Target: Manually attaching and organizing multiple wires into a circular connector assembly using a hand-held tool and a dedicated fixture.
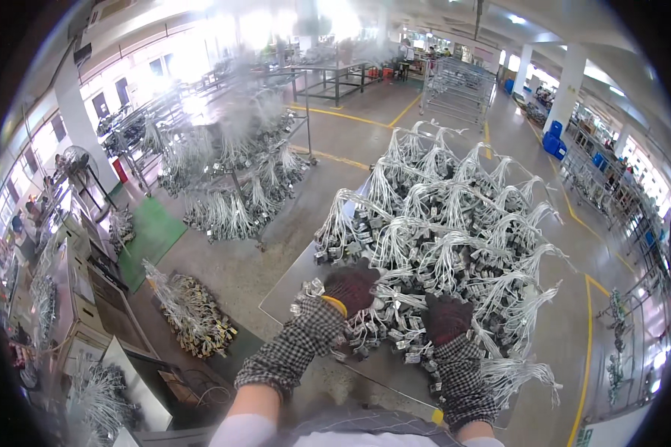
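Note:
A large heap of wire harnesses (462, 216), bundled white wires with grey and dark connectors, lies in rows on a flat grey sheet (283, 290) in front of me. My left hand (353, 289), in a dark red glove, is at the heap's near left edge, fingers closed among the wires. My right hand (447, 319), gloved the same way, presses into the near middle, its fingers curled down. White wires of one bundle (399, 299) run between the two hands. Fingertips of both are partly hidden. Black-and-white checked sleeves cover my forearms.
A rack hung with more harnesses (231, 171) stands at the far left. A separate bundle with yellow connectors (197, 316) lies left of me. Benches (89, 298) line the left side. An empty wire cart (458, 93) and blue bins (554, 140) stand farther back.

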`<state>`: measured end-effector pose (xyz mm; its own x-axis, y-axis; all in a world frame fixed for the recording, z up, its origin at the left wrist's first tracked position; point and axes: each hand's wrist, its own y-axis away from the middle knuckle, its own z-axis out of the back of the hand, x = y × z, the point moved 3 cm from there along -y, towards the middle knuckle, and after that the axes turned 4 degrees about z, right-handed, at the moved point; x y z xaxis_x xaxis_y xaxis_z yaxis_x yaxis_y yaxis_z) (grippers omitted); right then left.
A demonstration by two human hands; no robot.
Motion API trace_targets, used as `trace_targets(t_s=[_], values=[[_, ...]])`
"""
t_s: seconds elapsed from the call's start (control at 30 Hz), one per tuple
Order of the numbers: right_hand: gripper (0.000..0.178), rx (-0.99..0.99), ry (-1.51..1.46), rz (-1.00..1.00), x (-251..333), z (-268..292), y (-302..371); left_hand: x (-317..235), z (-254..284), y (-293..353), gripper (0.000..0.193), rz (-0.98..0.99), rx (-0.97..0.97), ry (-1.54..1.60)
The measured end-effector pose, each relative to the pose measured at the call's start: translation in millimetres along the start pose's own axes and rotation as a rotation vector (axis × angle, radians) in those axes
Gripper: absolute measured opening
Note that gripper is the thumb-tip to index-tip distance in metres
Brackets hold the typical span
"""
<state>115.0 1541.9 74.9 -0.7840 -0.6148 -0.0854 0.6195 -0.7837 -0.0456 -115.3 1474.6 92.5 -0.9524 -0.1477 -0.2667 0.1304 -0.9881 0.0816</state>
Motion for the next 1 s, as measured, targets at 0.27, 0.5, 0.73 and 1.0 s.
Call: trace_targets(t_s=[0.27,0.5,0.73,1.0], values=[[0.067,-0.518,-0.063,0.162,-65.5,-9.5,53.4,-6.2,-16.7,6.2,0.032,-0.078,-0.354,-0.134],[0.055,-0.528,-0.107,0.003,-61.4,-28.4,33.1,23.5,4.5,95.7,0.049,0.135,-0.464,-0.062],[0.029,-0.853,-0.421,0.568,-34.8,1.7,10.7,17.6,39.8,205.9,0.056,0.279,-0.666,0.021],[0.049,-0.564,-0.124,0.745,27.2,-9.4,-2.8,-33.5,90.2,399.2,0.035,0.687,-0.899,0.048]])
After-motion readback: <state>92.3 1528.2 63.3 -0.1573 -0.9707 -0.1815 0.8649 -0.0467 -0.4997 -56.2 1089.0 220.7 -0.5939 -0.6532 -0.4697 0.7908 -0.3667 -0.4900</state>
